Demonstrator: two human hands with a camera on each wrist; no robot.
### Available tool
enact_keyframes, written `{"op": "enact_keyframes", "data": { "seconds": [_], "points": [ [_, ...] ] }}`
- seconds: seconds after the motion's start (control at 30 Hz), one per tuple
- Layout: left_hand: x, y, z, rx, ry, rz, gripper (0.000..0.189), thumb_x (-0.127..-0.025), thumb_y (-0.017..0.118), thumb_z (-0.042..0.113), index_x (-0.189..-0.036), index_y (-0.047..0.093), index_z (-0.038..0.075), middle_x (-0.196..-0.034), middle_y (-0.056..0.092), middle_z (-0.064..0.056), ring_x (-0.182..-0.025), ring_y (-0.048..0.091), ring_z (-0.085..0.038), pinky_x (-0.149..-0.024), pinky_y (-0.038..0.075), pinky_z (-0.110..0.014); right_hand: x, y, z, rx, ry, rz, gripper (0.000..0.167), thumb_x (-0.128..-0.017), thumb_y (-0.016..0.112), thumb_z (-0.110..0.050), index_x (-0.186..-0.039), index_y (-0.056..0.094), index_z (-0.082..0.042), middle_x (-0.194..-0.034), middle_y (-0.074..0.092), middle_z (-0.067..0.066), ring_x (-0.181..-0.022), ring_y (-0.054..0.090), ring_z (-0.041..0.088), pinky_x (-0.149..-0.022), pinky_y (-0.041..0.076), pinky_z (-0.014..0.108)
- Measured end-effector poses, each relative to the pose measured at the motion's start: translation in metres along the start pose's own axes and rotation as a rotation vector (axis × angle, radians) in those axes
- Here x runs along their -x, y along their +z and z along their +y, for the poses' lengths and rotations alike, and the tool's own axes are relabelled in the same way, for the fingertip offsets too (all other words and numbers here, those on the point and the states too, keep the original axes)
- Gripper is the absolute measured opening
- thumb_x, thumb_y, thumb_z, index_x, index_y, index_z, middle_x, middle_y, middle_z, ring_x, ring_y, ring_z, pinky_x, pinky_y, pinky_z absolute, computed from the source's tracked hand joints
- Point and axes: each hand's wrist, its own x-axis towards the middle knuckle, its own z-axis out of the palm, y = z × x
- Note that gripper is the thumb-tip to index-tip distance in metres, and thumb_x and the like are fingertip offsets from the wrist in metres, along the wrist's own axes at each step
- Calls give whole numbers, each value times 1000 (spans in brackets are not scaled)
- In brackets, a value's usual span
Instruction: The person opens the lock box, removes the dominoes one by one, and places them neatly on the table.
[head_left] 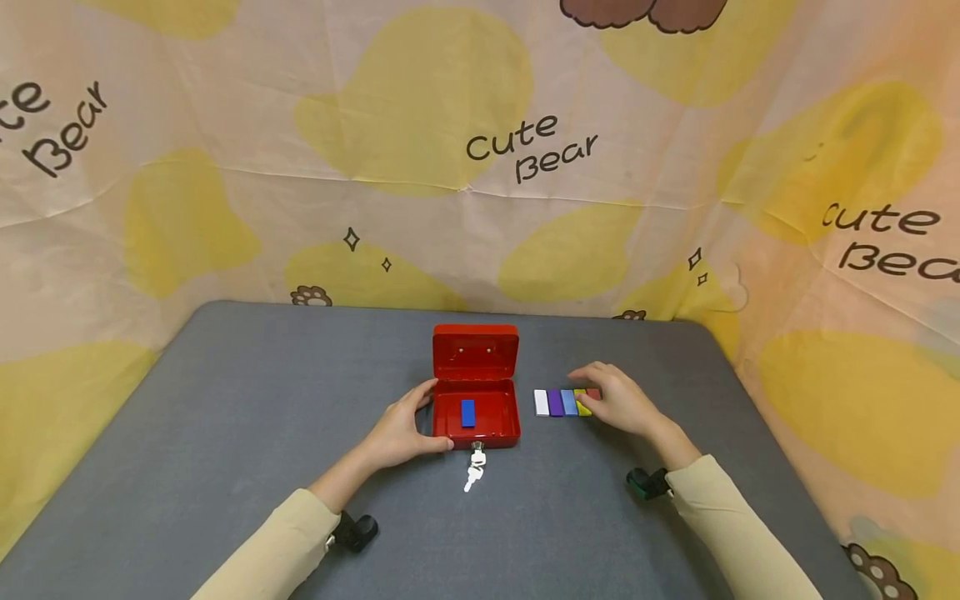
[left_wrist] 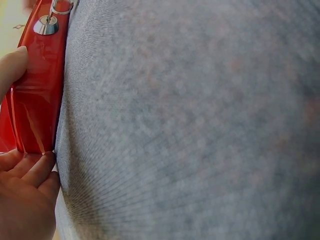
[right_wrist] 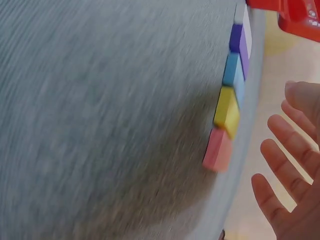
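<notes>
A red metal cash box [head_left: 497, 429] stands with its lid [head_left: 475, 354] raised and one blue block [head_left: 468, 413] on its floor. My left hand [head_left: 401, 429] holds the box at its front left corner, thumb on the front wall and fingers along the left side. To the right lies a row of blocks: white [head_left: 542, 403], purple [head_left: 555, 403], light blue [head_left: 569, 402], yellow [head_left: 582, 408] and red [head_left: 594, 393]. Over the row's right end hovers my right hand [head_left: 618, 402], fingers spread apart and holding nothing, partly covering the yellow and red blocks.
Keys [head_left: 474, 471] hang from the lock at the box's front, lying toward me on the grey table [head_left: 300, 375]. A printed cloth [head_left: 412, 100] with yellow patches forms a backdrop behind and beside the table. Each wrist carries a small dark camera.
</notes>
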Motion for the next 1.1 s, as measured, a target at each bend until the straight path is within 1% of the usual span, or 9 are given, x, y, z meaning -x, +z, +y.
{"op": "enact_keyframes", "data": {
  "seconds": [0.17, 0.37, 0.53, 0.67, 0.87, 1.1],
  "points": [
    [1, -1, 1, 3, 1, 1, 95, -63, 83, 34, -140, 34, 10, -139, 43, -14, -121, 50, -28, -95, 43, -47, -8, 4, -9, -32, -28, 9, 29, -81, 69, -11, -109, 64, -4, -103, 64, 8, -96, 59, 23, -82, 49, 41],
    [0, -1, 2, 11, 1, -8, 95, -63, 83, 34, -141, 34, 10, -139, 42, -14, -121, 50, -28, -94, 44, -48, -18, 5, -25, -74, 1, -24, 30, -83, 67, -13, -111, 63, -5, -105, 65, 7, -95, 59, 22, -82, 49, 41],
    [0, -1, 1, 8, 2, -10, 94, -64, 83, 34, -141, 34, 10, -139, 42, -14, -121, 50, -28, -95, 43, -48, -26, 8, -35, -99, -19, -26, 29, -82, 68, -13, -110, 63, -5, -104, 65, 8, -95, 59, 22, -83, 50, 41],
    [0, -2, 1, 9, 0, -10, 95, -63, 83, 34, -141, 34, 10, -139, 43, -14, -121, 50, -28, -94, 44, -48, -32, 11, -43, -109, -36, -32, 31, -82, 69, -14, -110, 63, -5, -105, 65, 9, -94, 59, 22, -82, 51, 40],
    [0, -2, 1, 9, 3, -8, 95, -63, 83, 34, -141, 34, 9, -139, 43, -14, -121, 50, -28, -94, 44, -47, -40, 16, -55, -111, -21, -74, 33, -82, 69, -18, -113, 63, -7, -107, 64, 3, -96, 58, 19, -82, 51, 37],
    [0, -2, 1, 6, 0, -9, 94, -63, 83, 33, -140, 34, 9, -138, 43, -15, -120, 50, -29, -93, 45, -48, -48, 19, -68, -89, -53, -86, 36, -81, 70, -19, -115, 62, -11, -107, 64, 2, -96, 59, 22, -82, 50, 34]
  ]
}}
